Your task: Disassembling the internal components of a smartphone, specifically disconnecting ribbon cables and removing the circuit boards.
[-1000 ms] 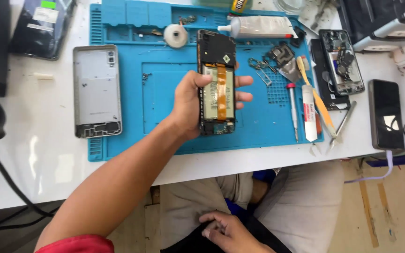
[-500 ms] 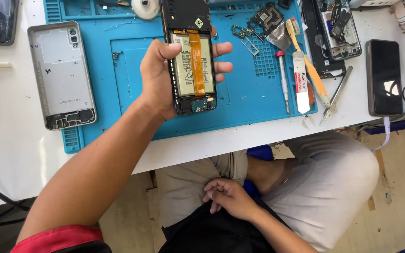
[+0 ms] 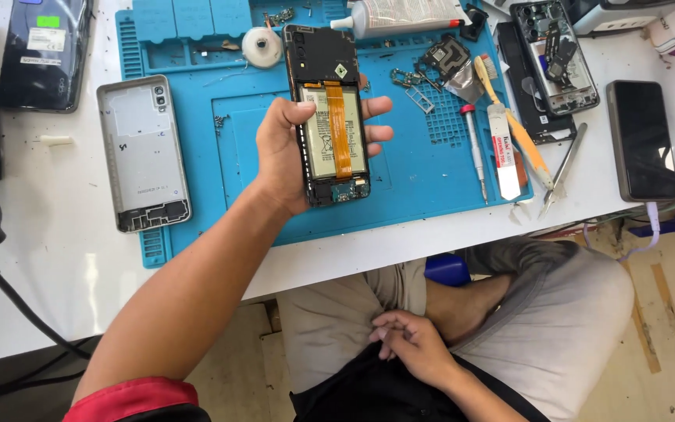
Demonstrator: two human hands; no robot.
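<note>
A blue repair mat (image 3: 431,180) is spread over the bench. Above it, at twelve o'clock, an opened phone (image 3: 330,117) is gripped by the left hand (image 3: 287,156), apparently under inspection. At six o'clock the right hand (image 3: 412,344) rests loosely curled, empty, on the lap; a tool would be needed next.

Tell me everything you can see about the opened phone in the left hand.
The opened phone has a black frame with its back cover off, showing a pale battery crossed lengthwise by an orange flex cable. The left hand grips it by its long edges, internals facing up, above the blue work mat.
</note>
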